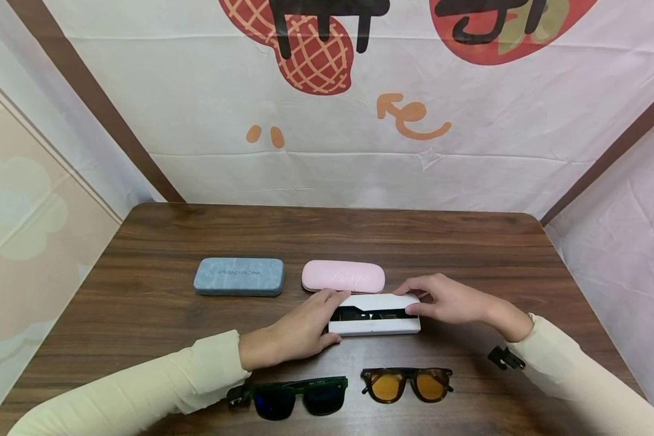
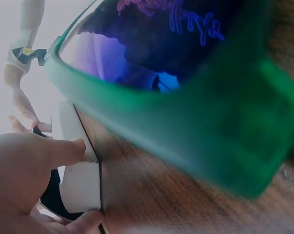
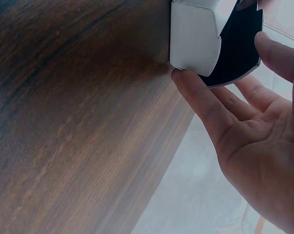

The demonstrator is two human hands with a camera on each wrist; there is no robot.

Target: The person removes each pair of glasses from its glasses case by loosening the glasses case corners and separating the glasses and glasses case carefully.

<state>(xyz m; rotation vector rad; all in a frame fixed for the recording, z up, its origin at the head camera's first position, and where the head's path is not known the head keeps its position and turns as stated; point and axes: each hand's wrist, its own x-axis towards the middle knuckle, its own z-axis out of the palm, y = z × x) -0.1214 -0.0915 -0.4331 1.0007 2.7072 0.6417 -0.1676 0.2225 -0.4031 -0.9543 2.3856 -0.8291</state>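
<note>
A white glasses case (image 1: 375,327) lies on the table with its lid partly raised. Through the dark gap a glint shows, perhaps glasses inside. My left hand (image 1: 300,325) grips the case's left end, thumb on the near side and fingers on the far side. At the other end my right hand (image 1: 458,301) holds the lid edge with the thumb in front and fingers behind. In the right wrist view, the black inner side of the flap (image 3: 237,51) shows beside that thumb. Green-framed sunglasses (image 1: 300,398) lie nearest the left forearm, looming large in the left wrist view.
Glasses with amber lenses (image 1: 409,385) lie in front of the white case. Behind it sits a pink glasses case (image 1: 343,276), with a blue glasses case (image 1: 239,277) to its left. The wooden table (image 1: 142,260) ends at a printed cloth backdrop (image 1: 327,175).
</note>
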